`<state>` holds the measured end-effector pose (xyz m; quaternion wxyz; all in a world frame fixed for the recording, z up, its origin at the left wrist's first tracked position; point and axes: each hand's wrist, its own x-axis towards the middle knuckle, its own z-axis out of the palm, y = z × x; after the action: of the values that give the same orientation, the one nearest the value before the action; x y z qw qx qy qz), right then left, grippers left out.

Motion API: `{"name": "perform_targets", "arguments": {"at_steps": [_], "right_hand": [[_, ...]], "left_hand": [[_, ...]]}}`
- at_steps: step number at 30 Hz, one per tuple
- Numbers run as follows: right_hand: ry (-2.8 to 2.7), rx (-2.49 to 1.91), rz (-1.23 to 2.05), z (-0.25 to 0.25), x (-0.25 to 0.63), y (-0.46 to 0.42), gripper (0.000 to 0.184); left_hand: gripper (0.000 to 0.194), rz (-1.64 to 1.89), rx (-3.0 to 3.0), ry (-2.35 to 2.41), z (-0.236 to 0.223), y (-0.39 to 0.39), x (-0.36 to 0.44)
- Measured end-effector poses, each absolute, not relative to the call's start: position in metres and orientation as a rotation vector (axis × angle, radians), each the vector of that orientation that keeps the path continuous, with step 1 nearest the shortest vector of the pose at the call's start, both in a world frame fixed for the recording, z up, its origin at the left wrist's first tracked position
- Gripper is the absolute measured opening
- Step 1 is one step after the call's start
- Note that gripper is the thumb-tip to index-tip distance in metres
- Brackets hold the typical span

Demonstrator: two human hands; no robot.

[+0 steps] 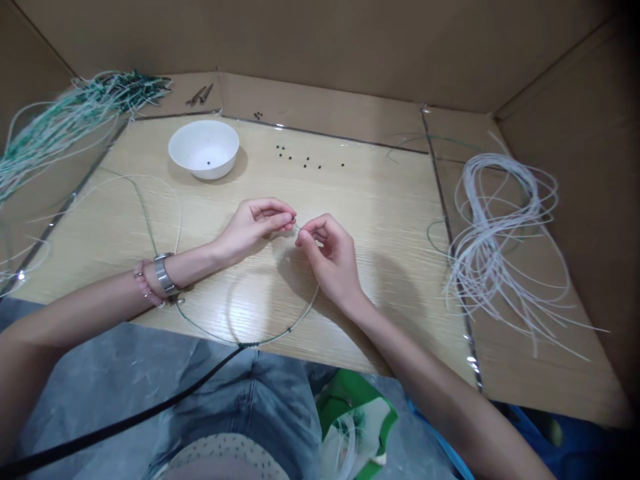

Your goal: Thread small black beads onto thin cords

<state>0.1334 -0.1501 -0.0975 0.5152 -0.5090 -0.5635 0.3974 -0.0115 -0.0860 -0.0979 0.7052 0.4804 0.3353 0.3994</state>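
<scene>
My left hand and my right hand meet above the middle of the light wood-grain table. Their fingertips pinch a thin pale cord, and a short end shows between them. The cord runs down in a wide loop toward the near table edge, with small dark knots or beads on it near the bottom. A metal wristwatch and a pink beaded bracelet circle my left wrist. Farther up stands a white bowl holding one black bead, and several small black beads lie loose beyond my hands.
A bundle of white cords lies on the right, and green-and-white strands lie at the far left. Cardboard walls surround the table. A black cable crosses my lap, and a green-and-white bag sits below.
</scene>
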Motion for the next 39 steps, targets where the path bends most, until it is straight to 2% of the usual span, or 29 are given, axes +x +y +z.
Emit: {"name": "perform_targets", "arguments": {"at_steps": [6, 14, 39], "right_hand": [[-1.264, -1.209, 0.874, -0.0973, 0.1325, -0.1493, 0.01], [-1.257, -1.173, 0.859, -0.0981, 0.134, -0.1483, 0.011], [-1.311, -1.19, 0.837, -0.0907, 0.1353, -0.1531, 0.008]], "left_hand": [[0.019, 0.854, 1.019, 0.68, -0.0973, -0.0882, -0.012], [0.014, 0.823, 1.013, 0.617, -0.1, -0.0895, -0.0122], [0.02, 0.851, 1.161, 0.56, -0.0998, -0.0885, -0.014]]}}
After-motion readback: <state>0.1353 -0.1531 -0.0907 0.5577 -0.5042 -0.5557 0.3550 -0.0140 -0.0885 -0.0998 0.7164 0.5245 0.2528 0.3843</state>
